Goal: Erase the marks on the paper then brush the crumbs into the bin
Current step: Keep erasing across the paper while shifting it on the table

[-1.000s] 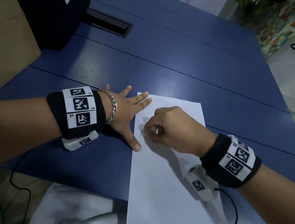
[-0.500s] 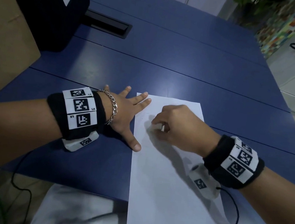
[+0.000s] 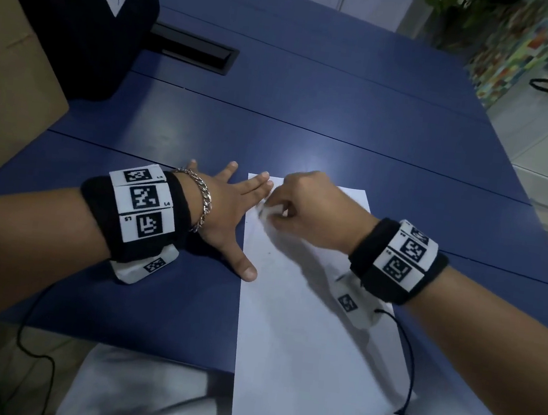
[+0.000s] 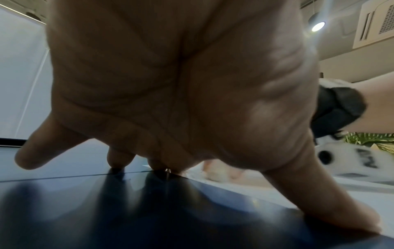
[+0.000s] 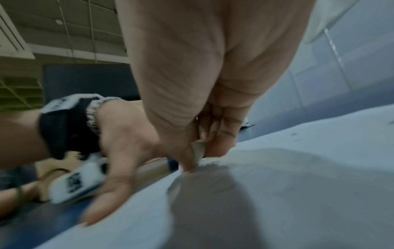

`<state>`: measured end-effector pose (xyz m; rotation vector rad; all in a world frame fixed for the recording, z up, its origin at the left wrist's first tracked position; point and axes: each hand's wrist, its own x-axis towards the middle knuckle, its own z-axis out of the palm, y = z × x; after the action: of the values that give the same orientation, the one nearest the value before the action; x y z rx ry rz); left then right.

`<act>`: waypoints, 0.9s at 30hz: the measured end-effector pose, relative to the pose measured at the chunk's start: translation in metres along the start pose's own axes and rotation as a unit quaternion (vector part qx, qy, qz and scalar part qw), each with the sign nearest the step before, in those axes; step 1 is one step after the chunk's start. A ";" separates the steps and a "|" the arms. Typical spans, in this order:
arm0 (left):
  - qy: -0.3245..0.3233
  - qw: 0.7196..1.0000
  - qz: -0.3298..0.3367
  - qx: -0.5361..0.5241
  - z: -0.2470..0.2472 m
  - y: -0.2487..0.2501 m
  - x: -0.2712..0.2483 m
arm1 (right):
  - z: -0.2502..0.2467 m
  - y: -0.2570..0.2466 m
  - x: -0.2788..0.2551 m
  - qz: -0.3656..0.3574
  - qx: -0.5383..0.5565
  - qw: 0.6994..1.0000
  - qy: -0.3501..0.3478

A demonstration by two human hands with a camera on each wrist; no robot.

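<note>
A white sheet of paper (image 3: 310,346) lies on the blue table (image 3: 311,118), its near end hanging over the table's front edge. My left hand (image 3: 231,209) lies flat with spread fingers, thumb and two fingertips pressing the paper's left edge. My right hand (image 3: 303,207) pinches a small white eraser (image 3: 270,211) and holds it down on the paper's top left corner. In the right wrist view the eraser (image 5: 197,151) shows between thumb and fingers against the paper (image 5: 277,193). A few tiny dark specks lie on the sheet. No bin is in sight.
A black box (image 3: 72,10) with a white label stands at the back left, beside a cardboard box (image 3: 1,87). A black slot (image 3: 195,51) is set in the tabletop. Thin black cables hang from both wrists off the front edge.
My right hand with the eraser has moved up the paper towards its top left corner, close to the left fingertips. The left hand has stayed in place.
</note>
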<state>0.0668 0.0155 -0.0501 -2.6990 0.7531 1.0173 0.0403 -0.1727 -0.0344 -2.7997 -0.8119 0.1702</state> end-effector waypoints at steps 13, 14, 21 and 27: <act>0.009 0.999 0.043 0.021 -0.002 0.011 0.002 | -0.009 0.025 -0.034 0.069 -0.004 0.998 -0.011; 0.015 0.999 0.043 0.022 0.000 0.013 0.002 | -0.009 0.025 -0.034 0.073 -0.002 0.997 -0.013; 0.035 0.999 0.030 0.028 0.003 0.013 0.003 | -0.001 0.013 -0.029 0.046 0.008 0.999 0.009; 0.029 0.998 0.022 0.042 0.001 0.016 0.002 | -0.002 0.008 -0.032 0.012 0.021 0.999 -0.029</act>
<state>0.0595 0.0009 -0.0520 -2.6615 0.8482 0.8981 0.0179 -0.1970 -0.0332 -2.7787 -0.7781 0.2710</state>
